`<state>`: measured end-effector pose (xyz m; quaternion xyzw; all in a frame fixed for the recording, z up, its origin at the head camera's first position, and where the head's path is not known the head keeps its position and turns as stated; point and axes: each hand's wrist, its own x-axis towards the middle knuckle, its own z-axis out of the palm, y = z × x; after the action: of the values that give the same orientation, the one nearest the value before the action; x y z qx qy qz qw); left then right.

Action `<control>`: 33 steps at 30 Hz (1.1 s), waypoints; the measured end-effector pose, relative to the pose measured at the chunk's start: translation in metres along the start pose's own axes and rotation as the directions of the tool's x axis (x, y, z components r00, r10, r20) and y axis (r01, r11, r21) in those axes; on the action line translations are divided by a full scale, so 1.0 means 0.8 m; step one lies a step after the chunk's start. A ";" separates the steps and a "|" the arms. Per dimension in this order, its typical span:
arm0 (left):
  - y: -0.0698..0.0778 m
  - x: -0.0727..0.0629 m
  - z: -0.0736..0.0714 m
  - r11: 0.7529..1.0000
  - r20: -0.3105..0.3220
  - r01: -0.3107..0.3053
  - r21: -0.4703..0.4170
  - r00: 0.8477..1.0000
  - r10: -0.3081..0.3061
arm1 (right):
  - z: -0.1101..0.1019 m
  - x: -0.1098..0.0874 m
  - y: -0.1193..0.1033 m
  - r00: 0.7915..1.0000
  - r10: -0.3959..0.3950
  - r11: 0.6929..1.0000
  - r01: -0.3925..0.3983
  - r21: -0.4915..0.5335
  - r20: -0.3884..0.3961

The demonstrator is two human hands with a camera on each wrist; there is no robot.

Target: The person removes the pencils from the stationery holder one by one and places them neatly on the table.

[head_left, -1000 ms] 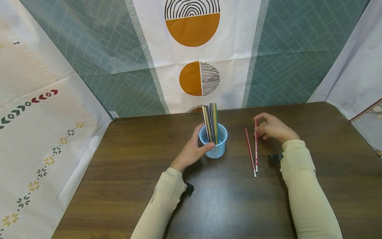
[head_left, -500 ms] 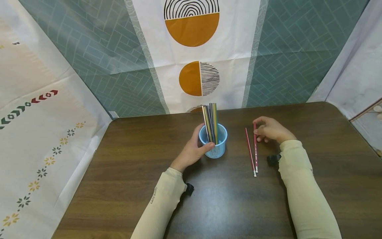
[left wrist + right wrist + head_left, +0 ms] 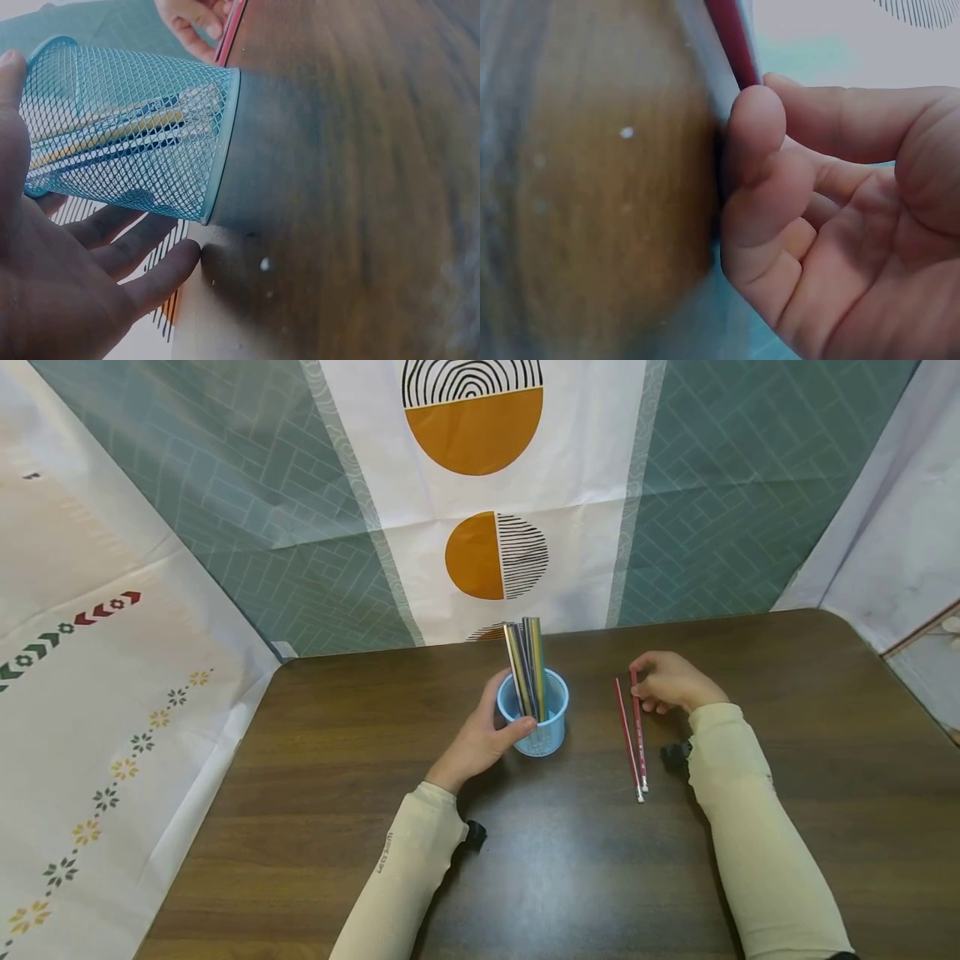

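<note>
The light-blue mesh cup [image 3: 546, 742] stands in the centre of the head view, near the desk's [image 3: 337, 760] back edge; its bundle of pencils [image 3: 528, 664] rises across that edge. The left hand [image 3: 480, 743] holds the cup, thumb at the front, fingers round the far side. Right of centre, the right hand [image 3: 675, 681] pinches the upper end of a red pencil [image 3: 639, 727] between thumb and forefinger. A second red pencil [image 3: 626, 727] lies just left of it, their eraser ends close together. Brown desktop stretches between cup and pencils, and wide toward the lower middle and both side edges.

The left fingers' tips are hidden behind the cup in the head view. Both sleeves [image 3: 757, 835] run off the bottom. In the right wrist view the pinched pencil is blurred and cut by the top edge; whether the red pencils touch is hard to tell.
</note>
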<state>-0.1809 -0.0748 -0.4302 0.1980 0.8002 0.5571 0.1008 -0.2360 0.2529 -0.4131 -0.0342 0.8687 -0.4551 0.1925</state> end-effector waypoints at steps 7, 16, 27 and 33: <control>0.002 0.000 0.000 1.000 -0.006 0.000 0.024 1.000 0.000 | 0.006 0.001 -0.007 0.999 0.027 0.998 -0.028 -0.053 -0.023; 0.002 0.000 0.000 1.000 0.002 0.003 0.025 1.000 -0.003 | 0.011 0.003 -0.011 0.998 0.051 0.996 -0.054 -0.073 -0.045; 0.003 0.000 -0.001 0.999 -0.002 0.016 0.037 1.000 -0.016 | 0.015 0.001 -0.016 0.996 0.062 0.994 -0.067 -0.085 -0.061; 0.002 0.000 -0.001 0.999 -0.002 0.008 0.039 1.000 -0.008 | 0.018 0.000 -0.016 0.997 0.055 0.996 -0.059 -0.072 -0.053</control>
<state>-0.1810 -0.0746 -0.4281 0.1961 0.8119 0.5410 0.0984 -0.2325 0.2339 -0.4104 -0.0047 0.8902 -0.4178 0.1819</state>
